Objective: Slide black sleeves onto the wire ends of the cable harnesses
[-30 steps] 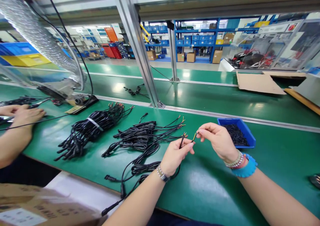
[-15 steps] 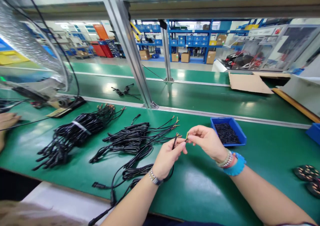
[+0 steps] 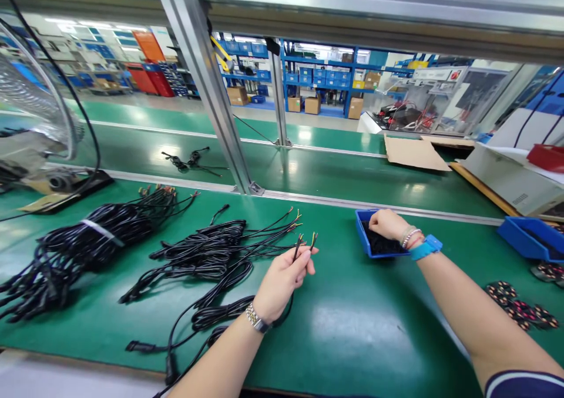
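The left hand (image 3: 282, 283) has its grip nearly closed, fingers curled and thumb pressed in, pinching a black cable (image 3: 288, 295) just below its stripped end, where thin coloured wires (image 3: 314, 240) fan out above the fingertips; a second black lead seems to be held in the same grip, though the fingers hide how the two lie. The cable drops from the hand past a steel watch (image 3: 257, 319) and joins the loose coils (image 3: 198, 251) on the green table (image 3: 352, 345). The right hand (image 3: 388, 223) is reaching down into a blue plastic tray (image 3: 362, 233), its grip half curled with the fingertips among the small black pieces (image 3: 379, 244) that fill the tray's bottom; whether it has hold of any cannot be told. A blue wristband (image 3: 426, 247) sits on that wrist. Further right, a second blue tray (image 3: 524, 240) holds something dark, and round dark parts (image 3: 520, 307) lie beside it on the table. To the left, a strapped bundle of black cables (image 3: 83, 233) lies beyond the loose coils, its wire ends pointing toward the far edge.
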`<state>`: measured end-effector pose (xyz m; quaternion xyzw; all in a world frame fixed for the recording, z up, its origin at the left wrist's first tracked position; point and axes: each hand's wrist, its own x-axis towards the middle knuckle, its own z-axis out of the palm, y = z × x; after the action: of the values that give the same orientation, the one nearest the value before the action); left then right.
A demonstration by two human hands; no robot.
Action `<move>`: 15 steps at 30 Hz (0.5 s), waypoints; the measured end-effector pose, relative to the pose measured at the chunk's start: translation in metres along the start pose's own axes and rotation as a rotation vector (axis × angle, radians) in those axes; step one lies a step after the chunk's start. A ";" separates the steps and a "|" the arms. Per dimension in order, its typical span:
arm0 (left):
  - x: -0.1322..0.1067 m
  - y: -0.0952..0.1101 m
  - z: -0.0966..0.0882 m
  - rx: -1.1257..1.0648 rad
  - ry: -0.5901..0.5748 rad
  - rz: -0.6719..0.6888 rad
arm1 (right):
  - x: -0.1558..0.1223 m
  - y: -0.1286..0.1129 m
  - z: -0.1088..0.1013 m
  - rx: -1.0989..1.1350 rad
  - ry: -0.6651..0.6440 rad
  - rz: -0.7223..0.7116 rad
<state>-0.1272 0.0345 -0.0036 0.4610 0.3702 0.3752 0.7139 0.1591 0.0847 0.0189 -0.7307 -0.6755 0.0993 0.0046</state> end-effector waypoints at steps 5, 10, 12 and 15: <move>0.002 -0.003 -0.002 0.009 -0.008 -0.003 | 0.008 -0.010 0.018 -0.061 -0.018 0.107; 0.002 -0.004 -0.002 0.038 -0.010 0.005 | 0.010 -0.006 0.017 -0.031 0.011 0.161; 0.002 -0.004 -0.002 0.042 -0.017 0.009 | 0.007 0.000 0.013 0.012 0.018 0.146; 0.002 -0.005 -0.002 0.046 -0.025 0.013 | 0.001 0.008 0.005 0.113 0.031 0.094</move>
<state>-0.1274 0.0353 -0.0090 0.4842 0.3670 0.3653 0.7052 0.1667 0.0845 0.0128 -0.7617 -0.6334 0.1261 0.0514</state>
